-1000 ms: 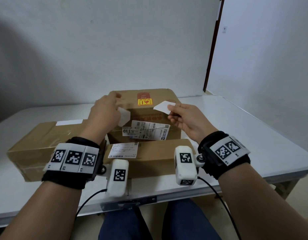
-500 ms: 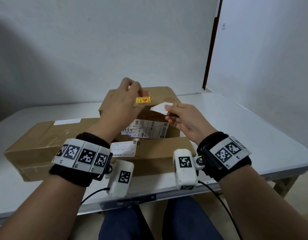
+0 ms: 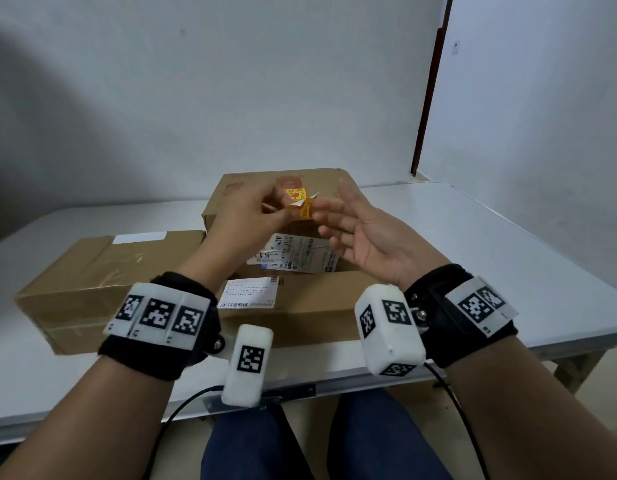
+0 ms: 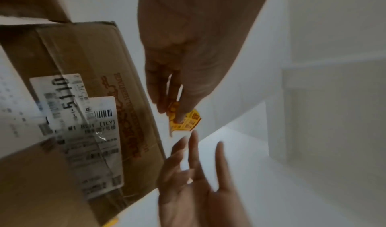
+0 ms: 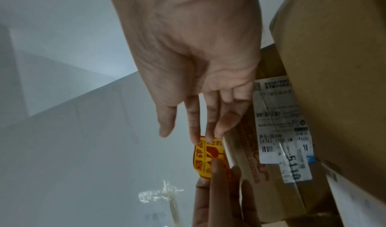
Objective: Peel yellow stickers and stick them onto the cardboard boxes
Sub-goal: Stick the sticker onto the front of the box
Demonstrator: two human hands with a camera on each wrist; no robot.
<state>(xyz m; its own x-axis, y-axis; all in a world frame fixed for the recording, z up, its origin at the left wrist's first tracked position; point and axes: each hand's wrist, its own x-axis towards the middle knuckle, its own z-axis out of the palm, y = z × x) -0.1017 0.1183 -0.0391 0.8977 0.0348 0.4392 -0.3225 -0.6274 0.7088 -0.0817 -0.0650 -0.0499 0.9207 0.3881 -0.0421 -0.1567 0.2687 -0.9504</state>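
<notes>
Yellow sticker (image 3: pixel 305 209) sits pinched in the left hand (image 3: pixel 246 216) at frame centre, its white backing (image 3: pixel 301 201) partly curled away. Right hand (image 3: pixel 365 233), fingers spread and holding nothing, touches the sticker's edge. Best to peel slowly, keeping the adhesive off itself, then press it flat on the cardboard box (image 3: pixel 320 178) behind.

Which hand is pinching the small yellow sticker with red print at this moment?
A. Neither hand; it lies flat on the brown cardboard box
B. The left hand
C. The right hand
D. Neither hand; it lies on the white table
B: the left hand pinches the small yellow sticker with red print between its fingertips, above the brown cardboard box, while the right hand is spread with straight fingers that only reach to the sticker's edge.
</notes>
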